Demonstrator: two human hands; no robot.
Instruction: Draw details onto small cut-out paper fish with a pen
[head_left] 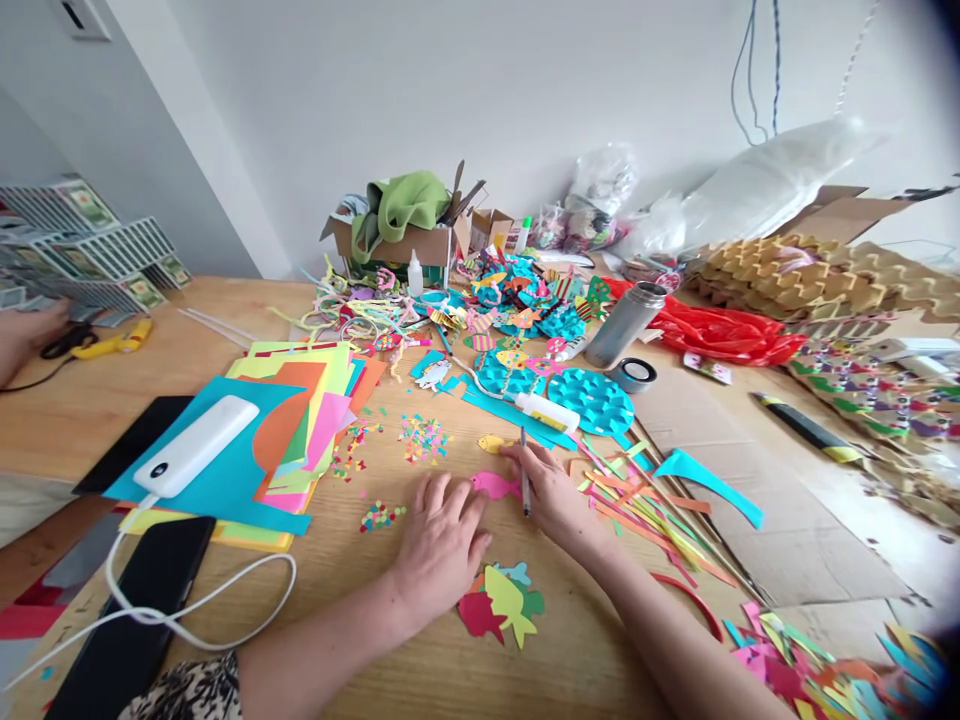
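My left hand (442,535) lies on the wooden table with its fingers stretched out, the fingertips beside a pink paper fish (492,485). My right hand (553,497) is closed around a slim grey pen (526,490), which crosses in front of the pink fish's tail end. Just beyond its fingertips is a small orange-yellow paper fish (489,444); whether they touch it I cannot tell. Nearer to me, between my forearms, sits a small pile of cut paper fish (506,598) in yellow, red, green and blue. Small heaps of paper confetti (424,438) are scattered beyond my left hand.
Coloured paper sheets (217,430) carry a white power bank (196,446) at the left. Beyond my hands are a glue bottle (551,412), blue egg-tray pieces (592,400) and a steel flask (625,325). Paper strips (660,515) lie to the right. Another person's hand (34,335) is far left.
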